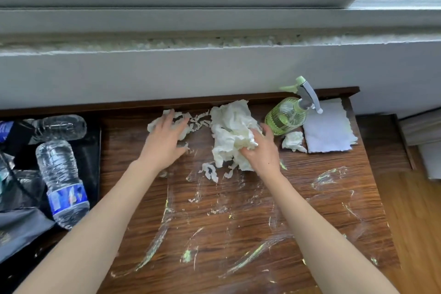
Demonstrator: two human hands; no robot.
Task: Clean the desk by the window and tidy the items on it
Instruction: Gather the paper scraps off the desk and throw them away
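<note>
The dark wooden desk (238,222) under the window is streaked with wet white and yellow-green smears. My right hand (260,148) grips a big crumpled wad of white tissue (231,126) near the desk's back edge. My left hand (164,138) lies flat with spread fingers on torn, wet tissue shreds (191,122) to the left of the wad. More small shreds (210,172) lie in front of the wad.
A green spray bottle (288,114) stands at the back right, beside a small tissue ball (293,142) and a flat paper towel (329,129). Left of the desk, a black bag (19,188) holds crushed plastic water bottles (62,181). Wooden floor (417,222) lies to the right.
</note>
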